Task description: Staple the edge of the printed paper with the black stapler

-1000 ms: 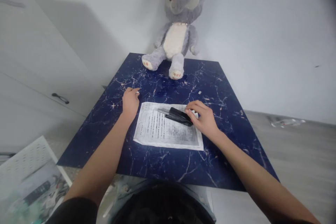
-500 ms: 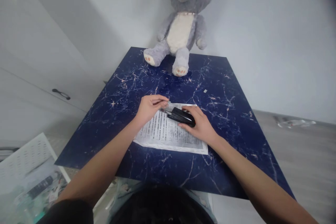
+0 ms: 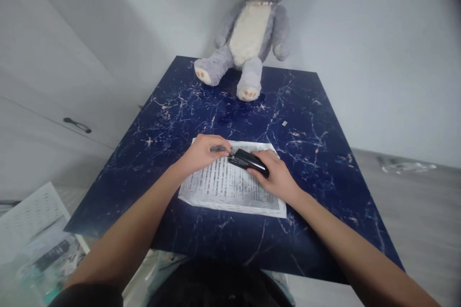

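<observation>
A black stapler (image 3: 248, 160) lies over printed sheets of paper (image 3: 230, 184), its front end pointing left. My right hand (image 3: 275, 172) is wrapped round its rear end, thumb on the near side and fingers on the far side. At the stapler's front, my left hand (image 3: 204, 151) has thumb and fingers pinched on a thin grey piece (image 3: 217, 148). It looks like metal, but is too small to tell exactly. Some metal shows between the left fingertips and the stapler's black body.
A grey plush toy (image 3: 248, 43) sits at the back of the dark blue marbled table (image 3: 173, 120). On the tabletop, right of centre, lies a small pale chip (image 3: 284, 123). A white basket with assorted items (image 3: 39, 216) stands at the lower left.
My left fingers have come down and closer to the stapler's front end, and the grey piece now shows between them. The right hand keeps its hold. The view has shifted slightly.
</observation>
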`<state>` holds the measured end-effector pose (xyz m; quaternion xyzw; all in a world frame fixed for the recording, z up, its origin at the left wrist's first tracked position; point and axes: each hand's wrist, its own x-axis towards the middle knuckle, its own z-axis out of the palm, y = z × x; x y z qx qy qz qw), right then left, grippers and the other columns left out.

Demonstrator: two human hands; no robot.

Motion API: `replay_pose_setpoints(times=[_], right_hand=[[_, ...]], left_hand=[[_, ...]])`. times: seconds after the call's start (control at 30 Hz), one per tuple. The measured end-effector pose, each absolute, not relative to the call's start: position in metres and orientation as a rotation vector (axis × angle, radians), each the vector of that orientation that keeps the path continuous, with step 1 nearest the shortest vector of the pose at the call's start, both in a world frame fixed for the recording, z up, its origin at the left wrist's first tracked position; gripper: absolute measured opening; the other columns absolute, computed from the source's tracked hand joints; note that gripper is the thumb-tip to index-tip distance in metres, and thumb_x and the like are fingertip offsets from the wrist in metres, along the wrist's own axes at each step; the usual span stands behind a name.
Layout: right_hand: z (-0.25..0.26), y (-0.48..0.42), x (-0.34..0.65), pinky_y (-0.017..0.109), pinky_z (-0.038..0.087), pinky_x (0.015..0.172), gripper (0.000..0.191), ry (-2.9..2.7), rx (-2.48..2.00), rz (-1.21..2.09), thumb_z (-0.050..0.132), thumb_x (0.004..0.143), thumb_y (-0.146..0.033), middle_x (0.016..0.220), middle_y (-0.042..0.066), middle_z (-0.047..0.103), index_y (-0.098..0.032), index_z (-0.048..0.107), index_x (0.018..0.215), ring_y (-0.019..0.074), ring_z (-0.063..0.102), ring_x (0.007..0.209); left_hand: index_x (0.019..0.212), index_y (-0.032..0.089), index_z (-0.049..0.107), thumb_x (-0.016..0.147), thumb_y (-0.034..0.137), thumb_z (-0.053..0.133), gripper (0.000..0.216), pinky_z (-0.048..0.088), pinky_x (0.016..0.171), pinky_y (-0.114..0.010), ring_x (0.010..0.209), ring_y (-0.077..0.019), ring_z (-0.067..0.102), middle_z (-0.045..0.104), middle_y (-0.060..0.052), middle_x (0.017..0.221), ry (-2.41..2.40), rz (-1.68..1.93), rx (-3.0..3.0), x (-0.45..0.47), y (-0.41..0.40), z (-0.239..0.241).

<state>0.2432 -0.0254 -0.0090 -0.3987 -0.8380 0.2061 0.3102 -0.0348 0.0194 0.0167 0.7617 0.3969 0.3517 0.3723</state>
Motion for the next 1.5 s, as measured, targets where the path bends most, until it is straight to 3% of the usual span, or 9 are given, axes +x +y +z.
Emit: replay_pose_setpoints(times=[0.53, 1.33, 1.5], right_hand=[[-0.008, -0.025, 0.244, 0.048, 0.053, 0.086, 0.025, -2.227, -1.058, 0.551, 0.063, 0.103, -0.034, 0.108, 0.009, 0.067, -0.024, 0.059, 0.126, 0.0306, 0.062, 0.097], [-0.007, -0.025, 0.246, 0.047, 0.052, 0.086, 0.026, -2.229, -1.054, 0.568, 0.064, 0.103, -0.033, 0.108, 0.009, 0.066, -0.025, 0.058, 0.126, 0.0303, 0.062, 0.098], [-0.007, -0.025, 0.244, 0.048, 0.052, 0.086, 0.025, -2.218, -1.057, 0.560, 0.063, 0.103, -0.034, 0.107, 0.010, 0.067, -0.024, 0.059, 0.125, 0.0307, 0.062, 0.097]], left_hand=[[0.090, 0.024, 0.081, 0.086, 0.023, 0.077, 0.006, 0.057, 0.081, -0.031, 0.088, -0.0174, 0.074, 0.081, -0.003, 0.096, 0.999, 0.798, 1.977, -0.039, 0.020, 0.017], [0.090, 0.025, 0.083, 0.085, 0.024, 0.078, 0.006, 0.059, 0.084, -0.032, 0.090, -0.0185, 0.076, 0.082, -0.004, 0.097, 0.978, 0.786, 1.992, -0.038, 0.020, 0.015], [0.094, 0.027, 0.084, 0.089, 0.027, 0.076, 0.010, 0.059, 0.092, -0.035, 0.093, -0.0197, 0.077, 0.082, -0.004, 0.101, 0.903, 0.743, 2.092, -0.055, 0.028, 0.016]])
